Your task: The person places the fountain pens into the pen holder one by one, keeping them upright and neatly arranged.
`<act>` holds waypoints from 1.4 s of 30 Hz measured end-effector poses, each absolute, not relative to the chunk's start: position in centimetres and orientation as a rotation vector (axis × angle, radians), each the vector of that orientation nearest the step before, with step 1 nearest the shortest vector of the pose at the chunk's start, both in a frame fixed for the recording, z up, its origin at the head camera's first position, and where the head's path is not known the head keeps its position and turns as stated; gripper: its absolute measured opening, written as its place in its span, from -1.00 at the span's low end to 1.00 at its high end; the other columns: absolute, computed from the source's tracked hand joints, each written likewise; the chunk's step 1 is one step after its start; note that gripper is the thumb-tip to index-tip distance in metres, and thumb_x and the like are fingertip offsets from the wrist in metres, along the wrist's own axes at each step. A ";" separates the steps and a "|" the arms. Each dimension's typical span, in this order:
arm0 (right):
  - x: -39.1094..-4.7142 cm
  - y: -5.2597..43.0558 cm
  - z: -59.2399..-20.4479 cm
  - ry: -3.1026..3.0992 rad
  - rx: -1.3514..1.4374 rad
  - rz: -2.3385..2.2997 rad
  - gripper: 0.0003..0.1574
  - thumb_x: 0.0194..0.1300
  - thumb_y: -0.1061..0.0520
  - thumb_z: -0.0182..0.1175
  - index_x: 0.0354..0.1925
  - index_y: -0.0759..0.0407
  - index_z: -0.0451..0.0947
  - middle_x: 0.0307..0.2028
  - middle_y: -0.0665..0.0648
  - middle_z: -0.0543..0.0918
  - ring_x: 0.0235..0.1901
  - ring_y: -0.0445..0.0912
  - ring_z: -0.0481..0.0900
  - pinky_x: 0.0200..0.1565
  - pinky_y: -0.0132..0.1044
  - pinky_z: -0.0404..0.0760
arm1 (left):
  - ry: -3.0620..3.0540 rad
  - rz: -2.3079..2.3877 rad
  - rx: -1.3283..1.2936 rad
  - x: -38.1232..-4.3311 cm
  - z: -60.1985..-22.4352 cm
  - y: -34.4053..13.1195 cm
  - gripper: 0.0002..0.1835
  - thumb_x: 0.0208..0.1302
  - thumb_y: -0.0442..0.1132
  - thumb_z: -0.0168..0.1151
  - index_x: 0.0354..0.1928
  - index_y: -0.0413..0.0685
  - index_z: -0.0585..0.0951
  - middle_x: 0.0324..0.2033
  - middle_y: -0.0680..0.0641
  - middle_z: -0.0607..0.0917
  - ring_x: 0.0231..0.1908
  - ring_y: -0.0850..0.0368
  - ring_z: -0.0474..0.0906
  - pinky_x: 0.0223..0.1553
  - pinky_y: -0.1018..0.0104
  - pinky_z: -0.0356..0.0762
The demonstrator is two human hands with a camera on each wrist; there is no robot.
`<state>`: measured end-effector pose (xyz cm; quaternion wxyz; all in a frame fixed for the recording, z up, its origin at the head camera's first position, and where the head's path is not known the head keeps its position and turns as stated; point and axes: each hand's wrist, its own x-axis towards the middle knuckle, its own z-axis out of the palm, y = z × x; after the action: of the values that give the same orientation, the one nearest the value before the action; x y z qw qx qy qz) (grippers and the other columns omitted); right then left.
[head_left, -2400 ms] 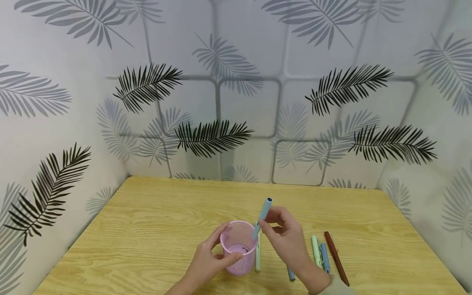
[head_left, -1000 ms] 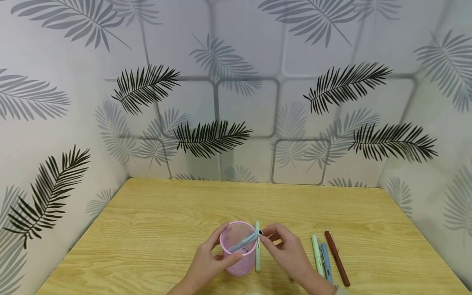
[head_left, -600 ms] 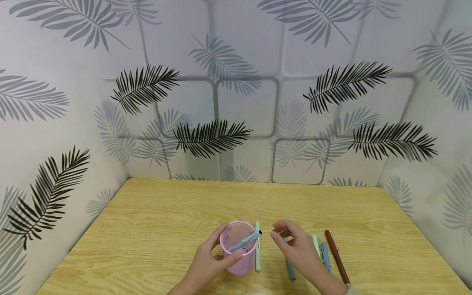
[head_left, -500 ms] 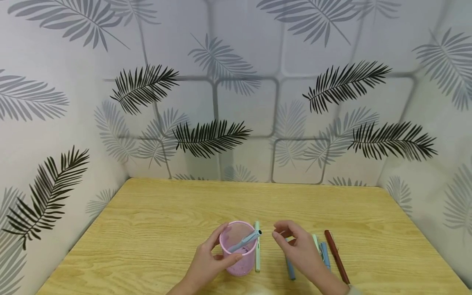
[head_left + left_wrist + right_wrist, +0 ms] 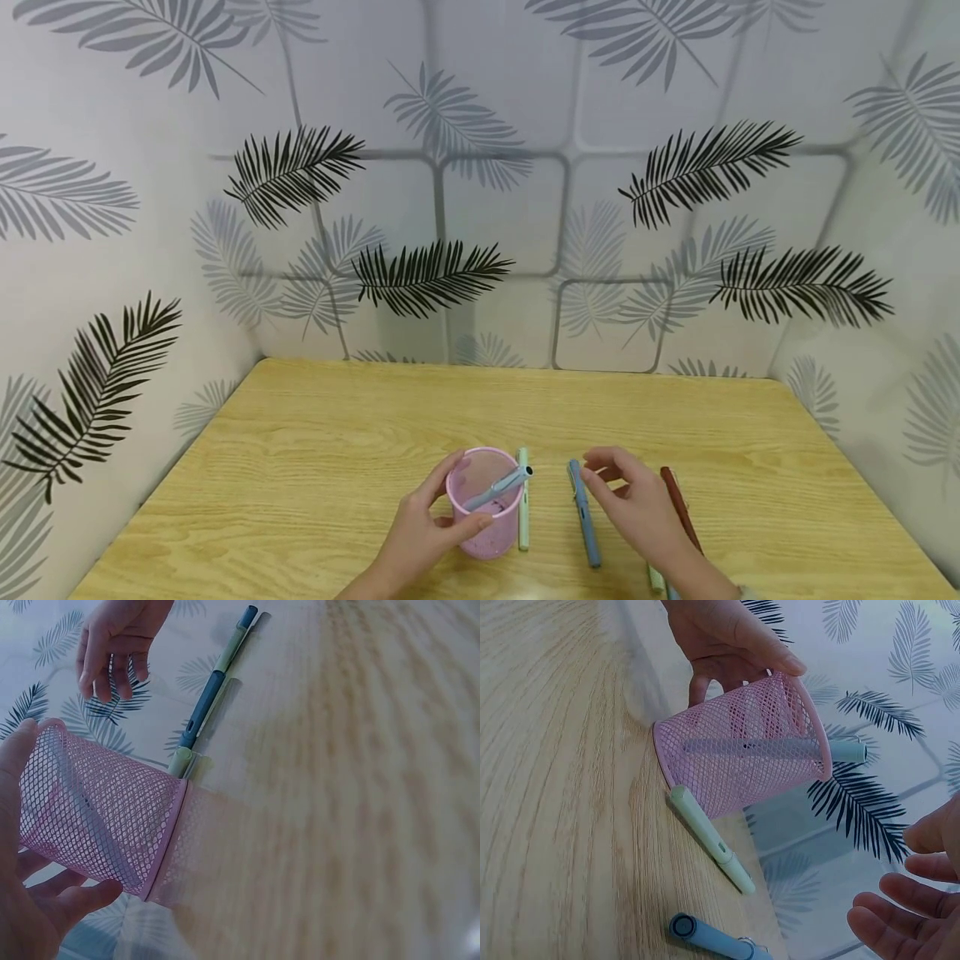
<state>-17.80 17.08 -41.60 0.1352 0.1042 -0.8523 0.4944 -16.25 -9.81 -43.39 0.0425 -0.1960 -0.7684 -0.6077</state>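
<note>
My left hand [image 5: 429, 527] grips a pink mesh pen holder [image 5: 489, 542], fingers on the far side and thumb along the near rim. Inside leans a light blue pen [image 5: 501, 487], its capped end sticking out over the right rim. Loosely curled and holding nothing, my right hand [image 5: 637, 508] hovers by the cap end of a darker blue pen [image 5: 585, 517]; the right wrist view shows its fingers [image 5: 900, 915] apart from everything. A light green pen [image 5: 524, 508] lies on the table close beside the holder's right side.
Partly hidden by the right forearm are a dark red-brown pen [image 5: 678, 504], another green pen [image 5: 656, 578] and the tip of a blue one [image 5: 672, 594]. The wooden table [image 5: 337, 433] ends at a leaf-patterned wall covering [image 5: 495, 333].
My right hand lowered the light blue pen into the holder, let go of it and moved right, uncovering the darker blue pen. My left hand has kept its grip on the holder.
</note>
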 end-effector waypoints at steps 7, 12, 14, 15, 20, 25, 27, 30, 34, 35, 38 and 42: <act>-17.8 19.0 -42.1 -2.530 0.243 1.346 -0.79 0.26 0.07 0.22 -0.14 0.10 0.57 -0.24 0.00 0.64 -0.33 -0.21 0.56 -0.41 -0.38 0.58 | -2.369 -1.848 -0.590 -16.2 -43.4 -9.9 -0.20 0.07 -0.20 0.41 0.33 -0.11 0.25 0.09 -0.30 0.48 0.07 -0.25 0.42 -0.27 0.30 0.64; -17.7 20.0 -42.3 -2.554 0.194 1.305 -0.80 0.27 0.08 0.21 -0.15 0.11 0.56 -0.27 -0.01 0.64 -0.34 -0.22 0.56 -0.43 -0.39 0.58 | -2.374 -1.831 -0.592 -16.2 -43.3 -9.9 -0.20 0.06 -0.18 0.41 0.33 -0.13 0.25 0.08 -0.31 0.49 0.06 -0.25 0.43 -0.28 0.30 0.64; -17.6 20.4 -42.3 -2.564 0.173 1.301 -0.80 0.27 0.08 0.21 -0.15 0.12 0.56 -0.27 0.00 0.64 -0.34 -0.22 0.56 -0.43 -0.39 0.58 | -2.375 -1.831 -0.591 -16.2 -43.3 -9.9 -0.20 0.06 -0.19 0.41 0.33 -0.13 0.25 0.08 -0.31 0.49 0.06 -0.25 0.43 -0.28 0.30 0.64; -17.6 20.6 -42.3 -2.570 0.164 1.304 -0.79 0.28 0.08 0.21 -0.14 0.13 0.56 -0.27 0.00 0.64 -0.35 -0.22 0.56 -0.44 -0.39 0.58 | -2.374 -1.834 -0.590 -16.2 -43.3 -9.9 -0.20 0.06 -0.19 0.41 0.33 -0.13 0.25 0.08 -0.31 0.49 0.06 -0.25 0.43 -0.28 0.29 0.64; -17.4 21.6 -42.4 -2.591 0.135 1.290 -0.73 0.30 0.03 0.18 -0.11 0.16 0.55 -0.27 0.01 0.64 -0.34 -0.21 0.56 -0.42 -0.40 0.57 | -2.373 -1.836 -0.589 -16.2 -43.3 -9.9 -0.20 0.06 -0.20 0.41 0.33 -0.14 0.25 0.07 -0.31 0.49 0.05 -0.26 0.43 -0.28 0.29 0.64; -17.1 22.8 -42.4 -2.586 0.129 1.237 -0.73 0.30 0.03 0.18 -0.12 0.16 0.55 -0.31 0.00 0.64 -0.37 -0.25 0.54 -0.40 -0.41 0.55 | -2.368 -1.837 -0.593 -16.2 -43.4 -9.9 -0.20 0.06 -0.20 0.41 0.33 -0.15 0.25 0.07 -0.32 0.49 0.05 -0.27 0.43 -0.28 0.30 0.64; -17.1 23.3 -42.4 -2.592 0.118 1.219 -0.73 0.30 0.03 0.18 -0.11 0.17 0.55 -0.31 0.02 0.64 -0.38 -0.27 0.53 -0.41 -0.41 0.56 | -2.367 -1.836 -0.596 -16.2 -43.4 -9.9 -0.21 0.06 -0.19 0.41 0.33 -0.14 0.25 0.07 -0.32 0.49 0.05 -0.27 0.43 -0.28 0.30 0.64; -17.0 24.0 -42.3 -2.612 0.100 1.186 -0.72 0.30 0.04 0.17 -0.10 0.18 0.55 -0.27 0.05 0.65 -0.35 -0.26 0.55 -0.42 -0.41 0.57 | -2.365 -1.836 -0.602 -16.2 -43.4 -9.9 -0.20 0.06 -0.19 0.41 0.33 -0.14 0.25 0.08 -0.32 0.49 0.05 -0.28 0.43 -0.28 0.30 0.64; -17.1 24.7 -42.3 -2.639 0.068 1.163 -0.74 0.32 0.04 0.16 -0.11 0.16 0.54 -0.22 0.07 0.65 -0.34 -0.23 0.56 -0.41 -0.41 0.58 | -2.359 -1.842 -0.606 -16.2 -43.4 -9.9 -0.20 0.06 -0.20 0.41 0.33 -0.15 0.24 0.08 -0.33 0.48 0.06 -0.29 0.42 -0.28 0.29 0.64; -17.1 24.8 -42.3 -2.648 0.059 1.158 -0.74 0.32 0.03 0.15 -0.11 0.16 0.54 -0.22 0.07 0.64 -0.35 -0.23 0.55 -0.41 -0.41 0.57 | -2.359 -1.840 -0.607 -16.2 -43.4 -9.9 -0.20 0.06 -0.19 0.41 0.33 -0.15 0.24 0.08 -0.34 0.48 0.05 -0.30 0.42 -0.28 0.30 0.64; -17.2 25.1 -42.5 -2.650 0.053 1.133 -0.75 0.32 0.05 0.16 -0.12 0.18 0.54 -0.24 0.08 0.64 -0.38 -0.22 0.55 -0.41 -0.41 0.57 | -2.359 -1.841 -0.605 -16.2 -43.4 -9.9 -0.20 0.07 -0.19 0.40 0.33 -0.15 0.24 0.08 -0.34 0.48 0.05 -0.29 0.42 -0.28 0.30 0.64; -17.3 25.4 -42.8 -2.650 0.040 1.092 -0.78 0.30 0.11 0.18 -0.14 0.22 0.54 -0.29 0.09 0.64 -0.42 -0.17 0.56 -0.42 -0.40 0.56 | -2.362 -1.846 -0.599 -16.2 -43.4 -9.9 -0.21 0.08 -0.19 0.40 0.33 -0.15 0.25 0.08 -0.33 0.49 0.05 -0.29 0.42 -0.28 0.31 0.64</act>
<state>-17.31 25.36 -42.82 0.1371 0.0140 -0.9158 0.3772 -16.23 -9.88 -43.41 0.0424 -0.1959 -0.7719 -0.6033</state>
